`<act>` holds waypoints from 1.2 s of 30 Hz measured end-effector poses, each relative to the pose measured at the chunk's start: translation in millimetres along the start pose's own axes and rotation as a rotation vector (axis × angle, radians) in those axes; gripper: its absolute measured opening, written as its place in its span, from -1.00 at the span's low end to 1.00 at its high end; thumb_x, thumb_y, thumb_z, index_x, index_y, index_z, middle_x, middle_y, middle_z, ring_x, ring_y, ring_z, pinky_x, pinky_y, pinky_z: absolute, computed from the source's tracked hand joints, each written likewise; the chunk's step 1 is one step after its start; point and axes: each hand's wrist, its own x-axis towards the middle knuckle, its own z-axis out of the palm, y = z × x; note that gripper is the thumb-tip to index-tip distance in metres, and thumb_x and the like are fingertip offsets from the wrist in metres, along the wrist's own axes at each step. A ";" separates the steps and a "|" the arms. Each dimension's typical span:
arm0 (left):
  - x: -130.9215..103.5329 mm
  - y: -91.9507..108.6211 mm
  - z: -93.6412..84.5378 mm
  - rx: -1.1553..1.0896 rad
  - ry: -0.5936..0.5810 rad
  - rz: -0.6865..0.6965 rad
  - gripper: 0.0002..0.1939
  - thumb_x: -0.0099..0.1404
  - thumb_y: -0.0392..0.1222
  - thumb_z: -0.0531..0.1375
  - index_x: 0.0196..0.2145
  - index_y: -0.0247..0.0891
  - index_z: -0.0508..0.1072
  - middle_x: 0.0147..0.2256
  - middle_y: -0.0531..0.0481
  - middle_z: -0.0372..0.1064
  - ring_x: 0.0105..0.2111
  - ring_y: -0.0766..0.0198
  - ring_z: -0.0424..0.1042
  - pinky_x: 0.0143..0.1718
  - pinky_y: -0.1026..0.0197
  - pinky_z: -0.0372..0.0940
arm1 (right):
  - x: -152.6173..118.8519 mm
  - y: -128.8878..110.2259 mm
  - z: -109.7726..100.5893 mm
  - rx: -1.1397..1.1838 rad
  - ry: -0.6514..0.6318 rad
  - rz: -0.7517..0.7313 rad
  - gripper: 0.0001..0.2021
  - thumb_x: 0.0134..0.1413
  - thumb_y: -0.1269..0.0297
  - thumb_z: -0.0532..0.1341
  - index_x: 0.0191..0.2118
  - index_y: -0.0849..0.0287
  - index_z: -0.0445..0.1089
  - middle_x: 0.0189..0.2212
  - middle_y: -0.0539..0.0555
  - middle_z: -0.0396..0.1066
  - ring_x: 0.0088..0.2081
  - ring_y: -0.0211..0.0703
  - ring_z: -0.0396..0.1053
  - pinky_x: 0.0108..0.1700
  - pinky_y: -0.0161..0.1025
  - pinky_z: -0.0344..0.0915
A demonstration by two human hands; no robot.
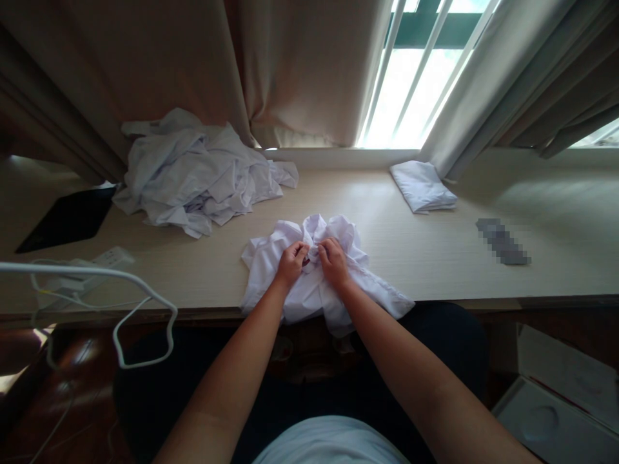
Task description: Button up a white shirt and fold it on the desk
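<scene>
A crumpled white shirt (329,296) lies in front of me, its lower part hanging over the table's front edge. My left hand (293,263) is closed, pinching the cloth near the middle of the shirt. Close beside it, my right hand (333,261) also has its fingers closed on the same gathered part. The fingertips of both hands nearly meet there; the exact detail between them is too small to make out.
On the pale table (338,187) are a heap of white garments (193,167) at back left, a folded white garment (423,185) at back right, a black flat object (68,219), a power strip (97,267) and a blurred-out item (503,241). A white cable (145,289) loops at left.
</scene>
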 end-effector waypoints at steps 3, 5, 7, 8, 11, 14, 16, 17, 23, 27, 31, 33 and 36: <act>0.0 -0.6 0.1 -0.032 0.002 -0.010 -0.64 0.24 0.13 0.24 -0.36 -0.26 0.38 -0.45 0.07 0.24 -0.48 0.38 0.24 -0.43 0.32 0.25 | -0.5 0.2 0.3 -0.004 -0.004 -0.008 -0.78 0.37 0.21 0.00 -0.29 0.10 0.29 -0.26 0.10 0.34 -0.14 -0.06 0.29 0.02 -0.10 0.24; -0.3 -1.3 0.2 -0.058 0.007 -0.016 -0.64 0.26 0.13 0.22 -0.35 -0.25 0.37 -0.43 0.06 0.24 -0.46 0.38 0.24 -0.42 0.32 0.26 | -0.8 0.2 1.1 -0.004 -0.007 -0.013 -0.78 0.38 0.21 -0.01 -0.29 0.10 0.28 -0.27 0.10 0.33 -0.14 -0.06 0.29 0.03 -0.09 0.25; -0.7 -2.0 0.9 -0.083 0.010 -0.023 -0.64 0.28 0.14 0.20 -0.35 -0.24 0.34 -0.43 0.06 0.23 -0.46 0.38 0.23 -0.42 0.32 0.27 | -1.2 -0.1 2.5 -0.002 -0.009 -0.016 -0.78 0.39 0.21 -0.02 -0.28 0.10 0.28 -0.27 0.11 0.33 -0.13 -0.05 0.29 0.04 -0.07 0.26; -1.0 -2.3 1.4 -0.093 0.010 -0.027 -0.64 0.28 0.14 0.20 -0.35 -0.23 0.33 -0.43 0.07 0.22 -0.47 0.38 0.22 -0.43 0.32 0.26 | -1.4 -0.4 3.2 0.000 -0.009 -0.017 -0.77 0.39 0.21 -0.03 -0.28 0.09 0.27 -0.27 0.12 0.33 -0.13 -0.05 0.30 0.04 -0.07 0.26; -1.8 -3.1 3.8 -0.107 0.005 -0.035 -0.61 0.29 0.18 0.17 -0.36 -0.23 0.31 -0.46 0.07 0.19 -0.50 0.38 0.18 -0.48 0.33 0.23 | -2.1 -1.6 4.9 0.005 -0.005 -0.020 -0.76 0.40 0.23 -0.05 -0.29 0.10 0.26 -0.28 0.13 0.33 -0.14 -0.05 0.30 0.03 -0.03 0.28; -2.2 -3.3 5.6 -0.099 -0.001 -0.033 -0.60 0.29 0.21 0.17 -0.36 -0.22 0.31 -0.47 0.08 0.18 -0.52 0.39 0.17 -0.51 0.33 0.20 | -2.4 -1.7 5.3 0.010 -0.002 -0.022 -0.76 0.40 0.23 -0.05 -0.30 0.10 0.25 -0.29 0.13 0.32 -0.16 -0.04 0.31 0.01 -0.02 0.29; -2.1 -3.1 6.0 -0.085 -0.012 -0.026 -0.59 0.29 0.21 0.17 -0.37 -0.23 0.31 -0.48 0.09 0.17 -0.52 0.39 0.16 -0.51 0.33 0.19 | -2.2 -1.1 5.0 0.012 0.002 -0.020 -0.76 0.40 0.23 -0.05 -0.31 0.09 0.25 -0.29 0.13 0.32 -0.16 -0.04 0.31 0.01 -0.02 0.29; -1.9 -2.8 6.1 -0.076 -0.020 -0.020 -0.59 0.29 0.20 0.17 -0.38 -0.23 0.32 -0.48 0.09 0.17 -0.52 0.39 0.17 -0.49 0.33 0.20 | -2.0 -0.5 4.8 0.014 0.007 -0.016 -0.76 0.40 0.22 -0.05 -0.30 0.10 0.25 -0.29 0.13 0.32 -0.15 -0.04 0.31 0.02 -0.02 0.29; -1.4 -1.1 5.3 0.021 -0.072 0.049 -0.70 0.30 0.05 0.17 -0.26 -0.26 0.44 -0.41 0.05 0.28 -0.46 0.38 0.22 -0.42 0.32 0.21 | -1.8 2.4 3.8 0.031 0.048 0.029 -0.73 0.40 0.21 -0.12 -0.31 0.10 0.22 -0.29 0.12 0.29 -0.16 -0.07 0.28 0.00 -0.09 0.26; -1.7 0.7 3.8 0.132 -0.086 0.121 -0.74 0.28 -0.09 0.16 -0.14 -0.26 0.48 -0.27 0.00 0.36 -0.34 0.32 0.31 -0.29 0.29 0.26 | -1.9 2.5 2.9 0.042 0.052 0.052 -0.73 0.39 0.21 -0.12 -0.32 0.10 0.20 -0.30 0.10 0.28 -0.18 -0.08 0.26 -0.03 -0.12 0.25; -1.2 3.6 4.3 0.279 -0.090 0.198 -0.81 0.23 -0.17 0.20 -0.21 -0.26 0.51 -0.23 -0.01 0.35 -0.23 0.26 0.33 -0.15 0.24 0.25 | -1.4 0.7 1.6 0.045 0.042 0.059 -0.75 0.37 0.22 -0.11 -0.31 0.10 0.21 -0.29 0.10 0.29 -0.18 -0.08 0.26 -0.03 -0.13 0.24; -1.2 5.7 4.4 0.353 -0.090 0.221 -0.85 0.23 -0.18 0.20 -0.28 -0.26 0.50 -0.28 0.00 0.32 -0.26 0.26 0.31 -0.18 0.24 0.24 | -1.1 -1.1 0.3 0.044 0.031 0.057 -0.75 0.37 0.22 -0.09 -0.32 0.10 0.22 -0.30 0.10 0.30 -0.18 -0.08 0.26 -0.04 -0.13 0.25; -1.2 12.4 -0.2 0.458 -0.086 0.238 -0.89 0.22 -0.19 0.19 -0.35 -0.27 0.48 -0.33 0.02 0.27 -0.34 0.29 0.27 -0.25 0.24 0.22 | 0.1 -4.7 -4.4 0.041 -0.007 0.043 -0.75 0.35 0.18 -0.05 -0.33 0.10 0.24 -0.33 0.08 0.31 -0.20 -0.08 0.27 -0.06 -0.15 0.25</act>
